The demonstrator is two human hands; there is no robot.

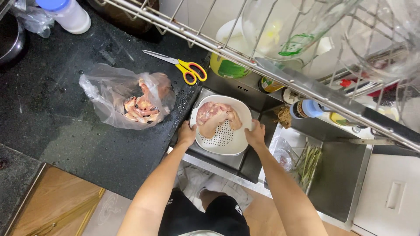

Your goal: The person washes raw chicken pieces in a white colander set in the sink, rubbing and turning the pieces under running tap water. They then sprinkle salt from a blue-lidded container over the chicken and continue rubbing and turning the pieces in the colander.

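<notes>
Over sink [337, 183]: left hand [187, 133], right hand [255, 133] gripping white colander [223, 140].

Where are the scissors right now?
In the head view, the yellow-and-red-handled scissors lie on the black countertop, just beyond the plastic bag of raw meat and up-left of the white colander that both hands hold over the sink.

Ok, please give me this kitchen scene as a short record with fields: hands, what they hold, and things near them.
left hand: grips the left rim of the white strainer bowl
right hand: grips its right rim
in the bowl: raw chicken pieces
bowl position: over the sink
counter: black countertop, wet with drops
on counter: clear plastic bag with more raw meat; yellow-handled scissors
above: metal dish rack
</notes>
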